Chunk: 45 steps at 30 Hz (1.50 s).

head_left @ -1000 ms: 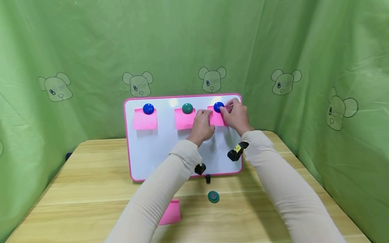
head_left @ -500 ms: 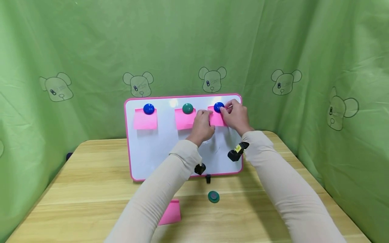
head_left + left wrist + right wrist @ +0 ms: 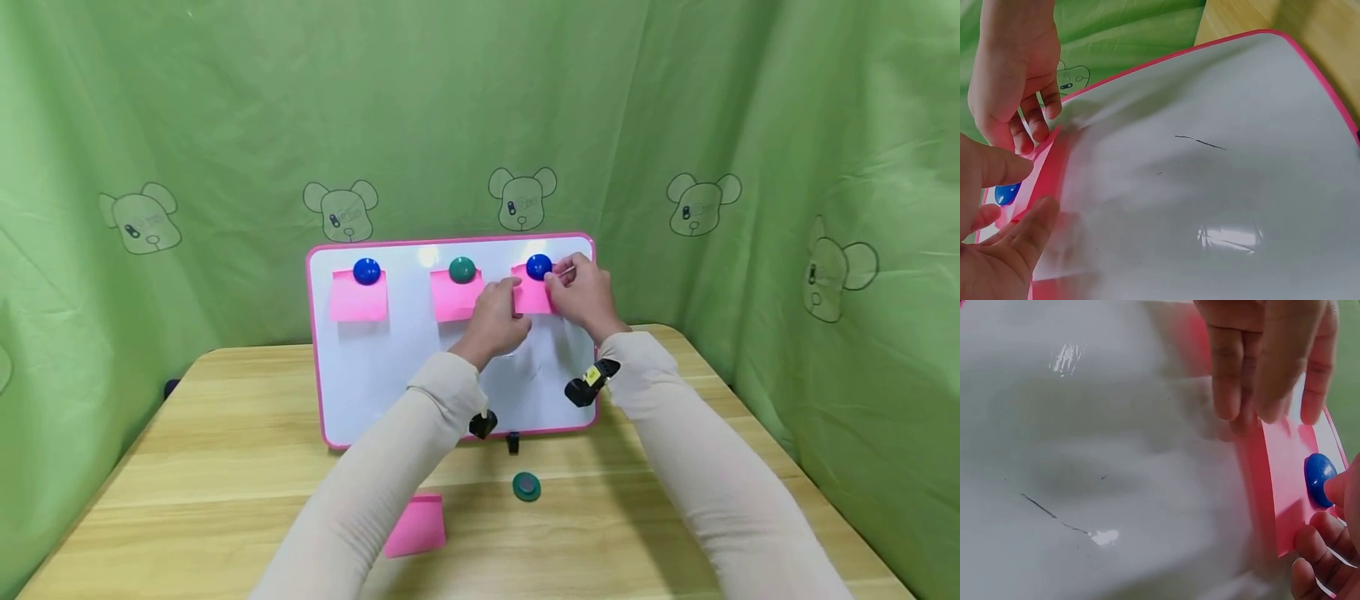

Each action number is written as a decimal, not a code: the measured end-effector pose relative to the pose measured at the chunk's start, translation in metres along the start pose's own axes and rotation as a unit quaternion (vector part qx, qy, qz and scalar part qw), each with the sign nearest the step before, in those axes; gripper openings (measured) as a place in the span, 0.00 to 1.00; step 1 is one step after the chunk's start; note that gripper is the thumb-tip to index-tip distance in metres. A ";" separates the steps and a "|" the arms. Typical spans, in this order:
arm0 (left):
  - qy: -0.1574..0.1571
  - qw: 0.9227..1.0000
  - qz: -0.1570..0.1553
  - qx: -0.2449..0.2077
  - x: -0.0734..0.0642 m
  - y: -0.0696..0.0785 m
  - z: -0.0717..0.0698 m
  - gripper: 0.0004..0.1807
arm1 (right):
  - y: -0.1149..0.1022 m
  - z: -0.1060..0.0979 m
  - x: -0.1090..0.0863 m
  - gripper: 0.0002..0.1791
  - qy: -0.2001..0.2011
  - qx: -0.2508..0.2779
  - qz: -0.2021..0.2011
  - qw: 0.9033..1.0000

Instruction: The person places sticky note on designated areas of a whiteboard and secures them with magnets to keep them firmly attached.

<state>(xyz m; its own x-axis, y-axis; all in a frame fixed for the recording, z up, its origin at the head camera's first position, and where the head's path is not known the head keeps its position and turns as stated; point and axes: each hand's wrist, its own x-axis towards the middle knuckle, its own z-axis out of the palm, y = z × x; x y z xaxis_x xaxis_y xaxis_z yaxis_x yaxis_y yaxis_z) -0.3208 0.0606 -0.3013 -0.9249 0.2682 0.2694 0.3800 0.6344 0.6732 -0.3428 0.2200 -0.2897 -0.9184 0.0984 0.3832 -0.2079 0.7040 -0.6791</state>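
Note:
A pink sticky note (image 3: 532,298) hangs at the upper right of a pink-framed whiteboard (image 3: 412,383), under a round blue magnet (image 3: 538,267). My right hand (image 3: 585,293) is at the note's right side, its thumb tip at the magnet's edge and its other fingers loosely bent. At the note's left edge is my left hand (image 3: 495,321); the right wrist view shows its fingers (image 3: 1279,375) mostly straight, close to the paper. The note's lower edge (image 3: 1280,547) stands away from the board. In the left wrist view, the blue magnet (image 3: 1007,194) shows partly behind my left thumb.
Two more notes hang on the board, one under a blue magnet (image 3: 367,272), one under a green magnet (image 3: 462,269). On the wooden table (image 3: 187,467) lie a green magnet (image 3: 527,487), magnet side up, and a pink note (image 3: 417,527), partly behind my left sleeve.
My right thumb has slid slightly off the blue magnet to its edge. My left hand has shifted a little down and left. The notes and magnets stay in place.

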 end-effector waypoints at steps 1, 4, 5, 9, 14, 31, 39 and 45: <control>-0.005 1.000 0.001 -0.006 -0.002 -0.002 0.000 0.36 | 0.001 0.001 -0.002 0.14 0.000 0.003 -0.002 1.000; -0.023 0.999 -0.002 -0.028 -0.012 -0.009 -0.001 0.39 | 0.004 0.002 -0.009 0.14 0.002 0.007 -0.010 1.000; -0.027 0.999 -0.002 -0.033 -0.016 -0.011 -0.001 0.40 | 0.005 0.003 -0.011 0.13 0.002 0.011 -0.015 1.000; -0.039 0.998 0.013 -0.045 -0.034 -0.020 -0.004 0.41 | 0.011 0.004 -0.024 0.12 0.000 0.031 -0.027 0.999; -0.048 0.996 0.032 -0.074 -0.063 -0.033 -0.009 0.40 | 0.015 0.007 -0.045 0.13 -0.006 0.046 -0.029 0.998; -0.010 0.996 0.046 -0.073 -0.158 -0.099 -0.039 0.40 | 0.051 0.034 -0.127 0.05 -0.143 0.046 -0.074 0.986; 0.000 0.998 -0.016 -0.054 -0.196 -0.124 -0.043 0.42 | 0.062 0.042 -0.154 0.07 -0.228 0.026 -0.085 0.970; -0.023 0.998 -0.050 -0.024 -0.216 -0.137 -0.044 0.42 | 0.071 0.049 -0.166 0.09 -0.271 0.028 -0.115 0.955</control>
<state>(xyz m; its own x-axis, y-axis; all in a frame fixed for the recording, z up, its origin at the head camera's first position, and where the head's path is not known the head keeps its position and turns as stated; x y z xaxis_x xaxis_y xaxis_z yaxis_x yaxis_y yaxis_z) -0.1740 -0.1161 -0.4214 -0.9563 0.2387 0.1687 0.2842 0.6244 0.7275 -0.2214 0.2190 -0.4318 -0.8824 -0.4441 0.1555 -0.4291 0.6235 -0.6535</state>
